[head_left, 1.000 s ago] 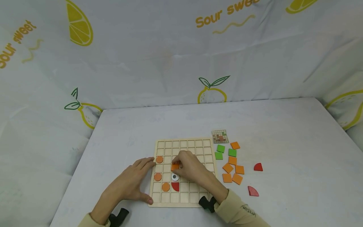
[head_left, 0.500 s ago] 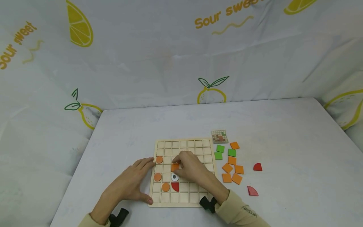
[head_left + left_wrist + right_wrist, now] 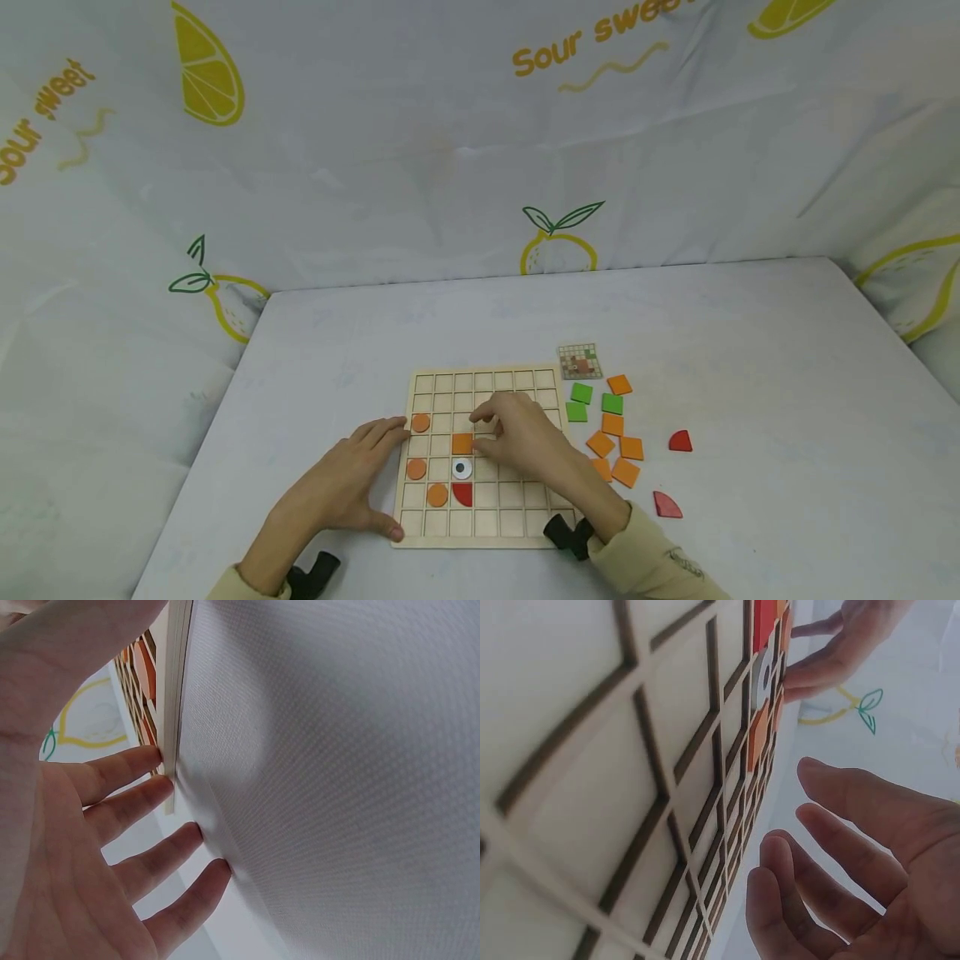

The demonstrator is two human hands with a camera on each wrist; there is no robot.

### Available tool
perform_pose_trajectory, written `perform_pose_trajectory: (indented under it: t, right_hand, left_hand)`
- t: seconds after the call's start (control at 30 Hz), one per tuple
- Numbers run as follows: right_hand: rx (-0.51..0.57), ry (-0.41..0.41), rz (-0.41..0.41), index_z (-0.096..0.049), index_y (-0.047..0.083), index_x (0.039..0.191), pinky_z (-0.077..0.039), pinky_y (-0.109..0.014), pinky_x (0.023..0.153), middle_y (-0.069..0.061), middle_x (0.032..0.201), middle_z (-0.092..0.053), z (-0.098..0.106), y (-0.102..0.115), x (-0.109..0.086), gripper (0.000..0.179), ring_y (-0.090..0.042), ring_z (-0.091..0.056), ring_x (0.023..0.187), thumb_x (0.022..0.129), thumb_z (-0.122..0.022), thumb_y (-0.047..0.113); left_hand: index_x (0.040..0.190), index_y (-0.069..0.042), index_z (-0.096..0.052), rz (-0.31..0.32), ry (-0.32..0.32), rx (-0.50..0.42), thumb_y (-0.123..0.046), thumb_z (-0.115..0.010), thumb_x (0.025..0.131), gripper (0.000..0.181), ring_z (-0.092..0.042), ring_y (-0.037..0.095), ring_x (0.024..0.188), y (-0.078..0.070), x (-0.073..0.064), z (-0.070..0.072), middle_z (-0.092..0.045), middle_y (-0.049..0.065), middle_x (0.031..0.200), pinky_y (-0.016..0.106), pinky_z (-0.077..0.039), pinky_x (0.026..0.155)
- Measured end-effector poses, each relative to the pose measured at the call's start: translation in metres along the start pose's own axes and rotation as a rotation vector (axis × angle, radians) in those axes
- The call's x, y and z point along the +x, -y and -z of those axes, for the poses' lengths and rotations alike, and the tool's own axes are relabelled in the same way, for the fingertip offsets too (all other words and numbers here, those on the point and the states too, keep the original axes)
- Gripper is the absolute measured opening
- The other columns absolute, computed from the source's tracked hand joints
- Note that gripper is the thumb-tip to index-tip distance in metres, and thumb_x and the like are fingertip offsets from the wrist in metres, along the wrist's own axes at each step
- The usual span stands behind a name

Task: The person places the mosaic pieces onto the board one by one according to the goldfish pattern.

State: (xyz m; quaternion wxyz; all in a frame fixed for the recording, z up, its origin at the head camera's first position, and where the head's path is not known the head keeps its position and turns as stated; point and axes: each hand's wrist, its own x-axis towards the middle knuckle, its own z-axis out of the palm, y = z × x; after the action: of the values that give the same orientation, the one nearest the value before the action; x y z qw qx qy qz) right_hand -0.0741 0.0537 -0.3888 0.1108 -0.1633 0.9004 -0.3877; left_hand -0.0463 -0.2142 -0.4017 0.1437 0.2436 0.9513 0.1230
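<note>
A wooden grid board [image 3: 510, 523] lies on the table with small flat pieces in its cells. My left hand [image 3: 347, 479] rests along its left edge, thumb and fingertips touching the frame, as the left wrist view also shows. An orange square tile [image 3: 462, 444] sits in a cell just above a white eye disc [image 3: 462, 468], which is above a red quarter-circle piece [image 3: 462, 495]. Over the board, right of that tile, hovers my right hand [image 3: 525, 433]; its thumb and fingers are apart and hold nothing. Orange discs [image 3: 437, 495] occupy cells on the left side.
Right of the board lie several loose orange squares [image 3: 626, 472] and green squares [image 3: 612, 403]. Farther right are two red quarter-circle pieces [image 3: 680, 441]. A small printed pattern card [image 3: 580, 361] lies by the board's upper right corner.
My right hand has let go of the orange square tile and moved off to the right, leaving it in its cell. My left hand stays at the board's edge.
</note>
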Motion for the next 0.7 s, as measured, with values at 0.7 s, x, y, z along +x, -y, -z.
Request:
perform_pose_trajectory:
  t: [0.7]
  right_hand:
    - [-0.042, -0.078, -0.076, -0.077, 0.002, 0.110, -0.048, -0.024, 0.063, -0.011, 0.109, -0.074, 0.053, -0.045, -0.030, 0.027, -0.015, -0.057, 0.078, 0.084, -0.081, 0.008]
  left_hand:
    - [0.147, -0.010, -0.046, 0.003, 0.008, -0.018, -0.067, -0.093, 0.052, 0.121, -0.041, 0.041, 0.146, 0.000, 0.000, 0.000, -0.041, 0.013, 0.160, 0.067, -0.048, 0.102]
